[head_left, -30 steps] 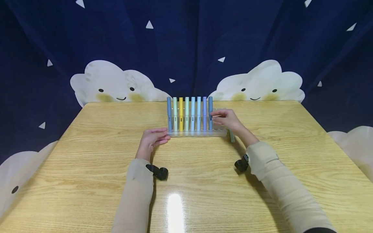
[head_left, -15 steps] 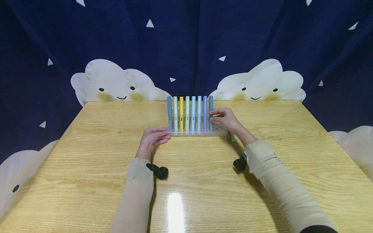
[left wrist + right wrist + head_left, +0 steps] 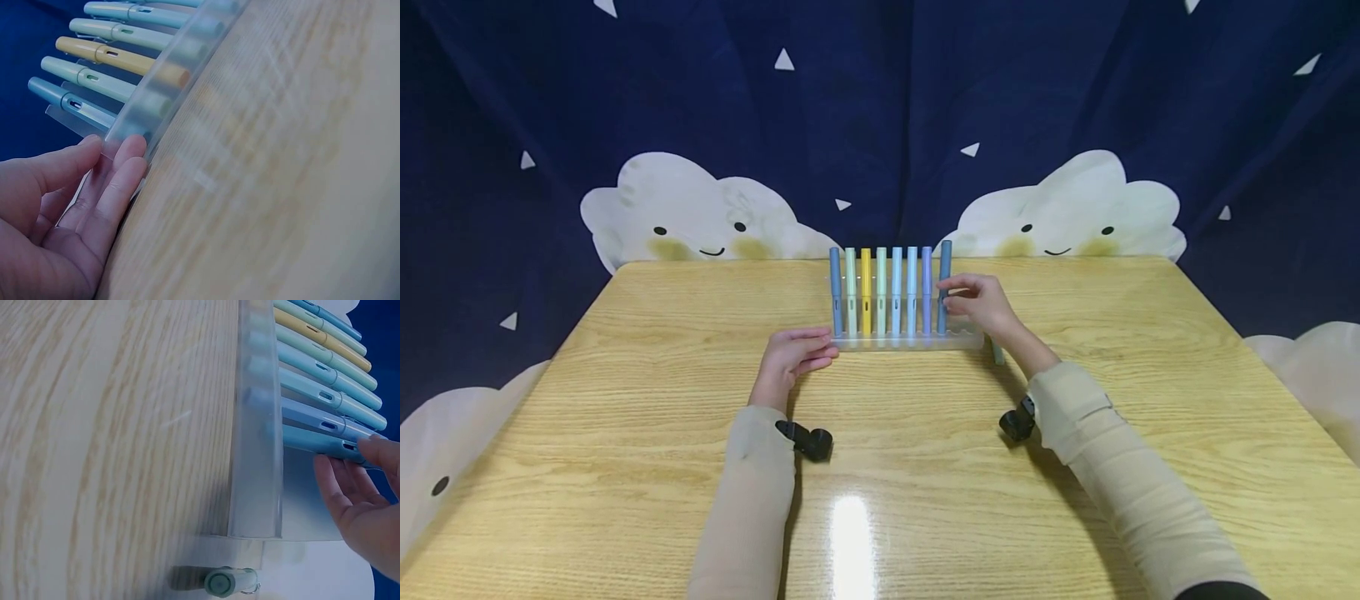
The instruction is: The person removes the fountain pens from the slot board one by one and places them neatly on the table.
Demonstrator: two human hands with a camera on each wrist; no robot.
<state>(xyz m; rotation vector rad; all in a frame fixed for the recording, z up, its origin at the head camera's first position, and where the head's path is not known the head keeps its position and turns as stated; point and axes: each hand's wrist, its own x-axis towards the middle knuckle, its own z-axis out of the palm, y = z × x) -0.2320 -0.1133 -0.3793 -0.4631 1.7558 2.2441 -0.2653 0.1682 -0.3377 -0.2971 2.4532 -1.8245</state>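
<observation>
The right hand [image 3: 981, 304] pinches the blue-grey pen [image 3: 943, 283] at the right end of the row, its grip closed on the barrel with thumb and fingertips [image 3: 331, 478]. This pen stands upright in the clear rack [image 3: 910, 340], and its top sits a little above the tops of its neighbours. Seven more pens stand upright to its left, among them a purple pen [image 3: 927, 287] just beside it, a yellow pen [image 3: 866, 287] and, at the far left end, another blue-grey pen [image 3: 835, 287]. The rack stands on the wooden counter [image 3: 625, 433], near its far edge. The left hand [image 3: 792, 357] rests flat on the counter with its fingers straight, their tips [image 3: 128, 156] touching the left end of the rack's base, its grip holding nothing. A pale green pen [image 3: 231, 581] lies on the counter just beside the right end of the rack, partly hidden behind the right wrist in the head view. Behind the counter hangs a dark blue curtain [image 3: 880, 108] with white clouds.
</observation>
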